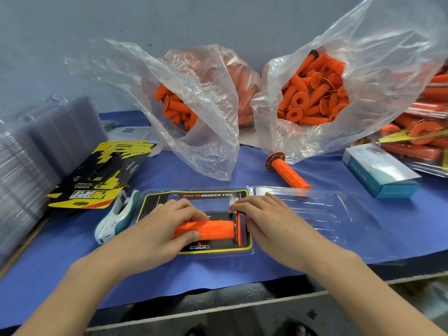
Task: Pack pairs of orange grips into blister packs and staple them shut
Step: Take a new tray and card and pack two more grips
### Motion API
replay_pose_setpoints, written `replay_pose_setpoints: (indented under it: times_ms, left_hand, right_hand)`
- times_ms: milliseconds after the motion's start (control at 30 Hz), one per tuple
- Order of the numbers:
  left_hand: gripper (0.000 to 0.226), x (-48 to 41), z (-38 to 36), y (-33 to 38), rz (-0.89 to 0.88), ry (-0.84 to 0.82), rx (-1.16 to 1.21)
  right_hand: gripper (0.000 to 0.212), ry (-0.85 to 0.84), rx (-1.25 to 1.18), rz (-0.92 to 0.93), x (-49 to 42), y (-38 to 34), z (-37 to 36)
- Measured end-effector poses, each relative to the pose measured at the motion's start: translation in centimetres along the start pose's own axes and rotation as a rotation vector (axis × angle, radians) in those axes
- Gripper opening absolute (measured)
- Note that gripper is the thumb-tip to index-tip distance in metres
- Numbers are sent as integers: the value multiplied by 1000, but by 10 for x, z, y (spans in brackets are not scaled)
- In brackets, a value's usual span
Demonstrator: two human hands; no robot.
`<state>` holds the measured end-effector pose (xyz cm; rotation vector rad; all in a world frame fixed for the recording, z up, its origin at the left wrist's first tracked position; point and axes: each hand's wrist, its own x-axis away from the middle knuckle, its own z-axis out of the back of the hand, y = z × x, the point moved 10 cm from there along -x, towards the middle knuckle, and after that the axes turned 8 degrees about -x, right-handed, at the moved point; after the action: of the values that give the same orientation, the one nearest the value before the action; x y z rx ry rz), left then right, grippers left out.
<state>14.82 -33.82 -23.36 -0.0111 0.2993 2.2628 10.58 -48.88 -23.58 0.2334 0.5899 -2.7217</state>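
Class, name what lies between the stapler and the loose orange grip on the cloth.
The open blister pack with its printed card, seen in the head view.

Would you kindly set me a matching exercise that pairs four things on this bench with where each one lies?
Things: 1 stapler; 2 loose grip; 3 blue box; 4 held grip.
Places: A in the blister pack; B on the cloth before the right bag; C just left of the blister pack; D far right, beside the finished packs.
Pairs: 1-C; 2-B; 3-D; 4-A.

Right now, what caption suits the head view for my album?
Left hand holds an orange grip in the open blister pack, right hand at its flange.
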Motion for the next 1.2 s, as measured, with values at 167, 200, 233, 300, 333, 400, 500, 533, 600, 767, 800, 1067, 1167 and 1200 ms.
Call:
replay_pose_setpoints:
  times_ms: [167, 200, 233, 300, 333, 400, 500, 533, 600, 767, 800, 1067, 1167, 1200]
  left_hand:
    - [21, 2, 4, 5, -18, 16, -49]
    - [22, 3, 8, 7, -27, 48, -67]
    - [23, 3, 12, 11, -41, 93, -90]
    - [23, 5, 21, 25, -81, 180, -134]
    - [24, 5, 22, 36, -114, 213, -158]
    - [25, 5, 16, 61, -207, 240, -230]
    - [25, 4, -1, 85, -296, 231, -289]
    - [25, 3, -5, 89, -312, 230, -306]
    - [24, 3, -10, 94, -332, 233, -360]
    - [16, 2, -14, 98, -322, 280, -408]
    - [14, 2, -12, 97, -320, 292, -399]
    - [17, 4, -16, 100, -320, 264, -365]
    - [21, 7, -8, 100, -314, 266, -266]
    - [21, 8, 0, 97, -299, 285, -205]
  right_hand:
    - [42, 10, 7, -3, 0, 2, -1]
    - [42, 8, 12, -6, 0, 4, -2]
    - [43, 6, 17, -7, 0, 5, -3]
    - [44, 6, 18, -5, 0, 6, -4]
    - [44, 8, 15, -3, -1, 6, -4]
    - [46, 11, 18, -1, -1, 6, -5]
    - [48, 19, 23, 0, -2, 7, -6]
    - [49, 19, 25, 0, -1, 8, -6]
    - [50, 18, 19, 2, -1, 7, -5]
    - [50, 24, -2, 1, -1, 6, -3]
    - [49, 23, -8, 1, -2, 6, -3]
    - [39, 37, -18, -13, -1, 7, -2]
    - [36, 49, -18, -2, 0, 6, -1]
    - [35, 54, -22, 1, 0, 6, 0]
